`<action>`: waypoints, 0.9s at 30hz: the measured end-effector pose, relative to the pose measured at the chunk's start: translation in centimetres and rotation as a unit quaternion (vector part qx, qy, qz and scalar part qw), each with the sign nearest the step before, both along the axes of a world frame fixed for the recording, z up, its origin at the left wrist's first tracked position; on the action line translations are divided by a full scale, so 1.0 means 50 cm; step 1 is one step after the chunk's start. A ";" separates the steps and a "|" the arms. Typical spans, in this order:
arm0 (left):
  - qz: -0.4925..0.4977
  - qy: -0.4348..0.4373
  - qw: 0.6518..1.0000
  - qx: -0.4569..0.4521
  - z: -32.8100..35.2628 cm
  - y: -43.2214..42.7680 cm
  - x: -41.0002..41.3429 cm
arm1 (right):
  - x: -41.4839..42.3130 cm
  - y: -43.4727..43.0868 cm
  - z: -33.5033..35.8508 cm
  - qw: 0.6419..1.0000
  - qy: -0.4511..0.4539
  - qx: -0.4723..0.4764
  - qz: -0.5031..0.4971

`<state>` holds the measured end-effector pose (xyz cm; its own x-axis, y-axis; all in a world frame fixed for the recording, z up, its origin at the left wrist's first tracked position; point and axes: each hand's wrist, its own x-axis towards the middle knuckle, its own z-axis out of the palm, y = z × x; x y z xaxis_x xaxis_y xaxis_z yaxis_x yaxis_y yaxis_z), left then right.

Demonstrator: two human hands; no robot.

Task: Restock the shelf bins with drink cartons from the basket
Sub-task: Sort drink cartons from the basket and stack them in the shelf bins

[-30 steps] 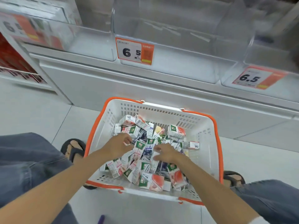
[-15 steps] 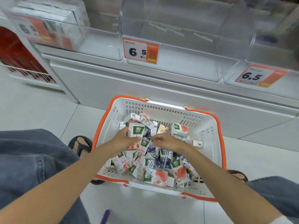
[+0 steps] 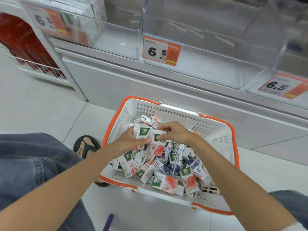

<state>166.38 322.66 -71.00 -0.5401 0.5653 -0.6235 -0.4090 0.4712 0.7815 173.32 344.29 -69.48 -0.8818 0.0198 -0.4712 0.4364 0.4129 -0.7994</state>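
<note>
L hand (image 3: 131, 142): on my feed it's wrapped round a green-label carton (image 3: 141, 130), thumb on the near face. Carton is roughly upright, over the basket's far-left part.
R hand (image 3: 176, 132): pinching the top of a peach carton (image 3: 157, 148), thumb on its green patch, fingers over the far edge. Carton hangs tilted, lower end down among the pile.
Hands: just beside each other. The 2 cartons are touching or nearly so, can't tell which.
Basket (image 3: 166, 110): white w/ orange rim & handles, on the floor tiles (image 3: 41, 105), right in front of the shelf base.
Carton pile (image 3: 166, 169): loose heap inside the basket, peach & blueberry prints mixed, lying at all angles.
Mid bin (image 3: 208, 67): clear plastic, on the shelf behind the basket, mid price tag (image 3: 160, 51) reading 6.5 at its front-left corner.
Left bin (image 3: 116, 44): clear, w/ blurred white boxes (image 3: 80, 22) at its left end behind another 6.5 tag (image 3: 45, 20).
Right bin (image 3: 291, 64): only partly in view, right price tag (image 3: 281, 85) also 6.5.
Lower left: red packs (image 3: 25, 42) on a low rack, well apart from the basket.
Person: jeans (image 3: 30, 164) at the frame's left, sandal (image 3: 86, 147) just beside the basket's left rim.
Bottom edge: purple stick-like thing (image 3: 108, 221) on the floor, too blurred for me to ID.
</note>
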 end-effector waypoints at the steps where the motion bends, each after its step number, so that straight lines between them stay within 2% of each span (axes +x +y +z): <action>1: -0.007 0.012 1.000 0.004 0.007 0.006 0.003 | -0.012 -0.003 0.028 1.000 0.017 -0.015 -0.002; 4: -0.003 0.016 0.999 0.039 0.034 0.019 0.004 | -0.042 -0.028 0.087 0.998 0.053 -0.046 -0.002; 7: 0.022 0.022 0.998 0.052 0.069 0.020 -0.015 | -0.062 -0.054 0.128 0.996 0.085 -0.031 -0.006; 10: 0.043 0.030 0.996 0.075 0.120 0.017 -0.049 | -0.085 -0.063 0.180 0.997 0.047 -0.066 0.018; 13: 0.036 0.065 0.992 0.103 0.191 0.004 -0.094 | -0.124 -0.077 0.257 0.992 0.038 -0.114 0.031; 17: 0.038 0.181 0.973 0.138 0.302 -0.031 -0.171 | -0.193 -0.117 0.371 0.988 0.149 -0.048 0.004; 19: 0.043 0.282 0.950 0.129 0.360 -0.048 -0.218 | -0.230 -0.135 0.422 0.975 0.210 -0.051 -0.043; 22: 0.040 0.445 0.892 0.067 0.425 -0.072 -0.297 | -0.300 -0.158 0.484 0.949 0.287 -0.052 -0.122; 27: 0.037 0.595 0.801 -0.054 0.456 -0.096 -0.451 | -0.468 -0.166 0.523 0.902 0.369 -0.003 -0.224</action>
